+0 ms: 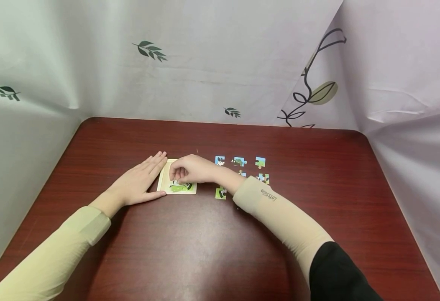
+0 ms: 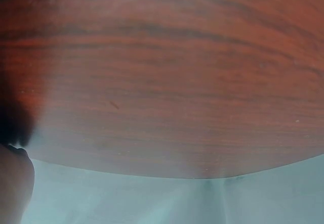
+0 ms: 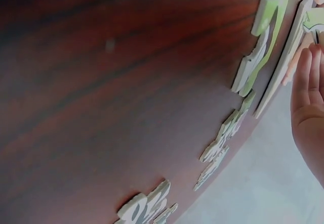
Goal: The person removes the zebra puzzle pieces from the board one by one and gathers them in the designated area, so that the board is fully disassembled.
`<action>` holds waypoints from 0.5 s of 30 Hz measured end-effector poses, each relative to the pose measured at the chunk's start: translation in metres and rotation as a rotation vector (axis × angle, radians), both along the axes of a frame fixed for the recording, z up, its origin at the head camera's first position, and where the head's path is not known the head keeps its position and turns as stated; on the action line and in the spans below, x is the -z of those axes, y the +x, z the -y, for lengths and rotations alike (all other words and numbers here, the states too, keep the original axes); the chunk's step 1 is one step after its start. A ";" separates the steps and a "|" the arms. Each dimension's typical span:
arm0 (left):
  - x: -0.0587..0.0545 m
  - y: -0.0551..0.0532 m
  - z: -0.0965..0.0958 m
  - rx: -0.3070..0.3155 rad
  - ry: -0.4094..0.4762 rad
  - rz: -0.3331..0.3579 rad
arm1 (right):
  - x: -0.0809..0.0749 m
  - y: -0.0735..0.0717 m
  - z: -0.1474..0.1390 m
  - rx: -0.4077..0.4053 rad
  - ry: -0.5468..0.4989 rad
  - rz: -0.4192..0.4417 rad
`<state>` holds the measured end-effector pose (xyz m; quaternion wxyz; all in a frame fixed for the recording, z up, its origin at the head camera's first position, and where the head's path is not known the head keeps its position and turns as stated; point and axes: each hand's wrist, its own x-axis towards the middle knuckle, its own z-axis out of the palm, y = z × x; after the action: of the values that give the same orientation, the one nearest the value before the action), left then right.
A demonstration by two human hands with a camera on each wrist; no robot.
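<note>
In the head view a small square wooden puzzle tray [image 1: 162, 180] lies on the table with green picture pieces [image 1: 184, 187] along its near side. My left hand [image 1: 139, 182] lies flat at the tray's left edge, fingers straight and thumb spread towards the near corner. Over the tray my right hand [image 1: 193, 169] bends down with curled fingers, pinching a green and white puzzle piece [image 3: 315, 19] at its fingertips. That hand covers part of the tray. The left wrist view shows mostly table and only a bit of the hand.
Right of the tray lie several loose puzzle pieces, among them a green one [image 1: 221, 192], a blue one [image 1: 220, 160] and a corner piece [image 1: 260, 162]. My right forearm passes over some. Pale curtains [image 1: 205, 62] with leaf prints enclose the dark red table [image 1: 190, 246].
</note>
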<state>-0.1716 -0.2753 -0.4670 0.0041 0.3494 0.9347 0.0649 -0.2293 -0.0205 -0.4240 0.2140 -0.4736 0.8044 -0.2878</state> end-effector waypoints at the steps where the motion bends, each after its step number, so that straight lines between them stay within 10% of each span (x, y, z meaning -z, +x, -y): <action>1: 0.000 0.000 0.000 -0.002 -0.002 0.005 | 0.000 0.000 0.000 -0.001 -0.003 0.006; 15: 0.000 -0.001 0.001 -0.014 -0.021 0.034 | -0.010 -0.002 -0.008 0.019 -0.068 0.094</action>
<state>-0.1728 -0.2760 -0.4675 0.0231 0.3415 0.9376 0.0609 -0.2311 -0.0122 -0.4143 0.2326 -0.4591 0.7875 -0.3391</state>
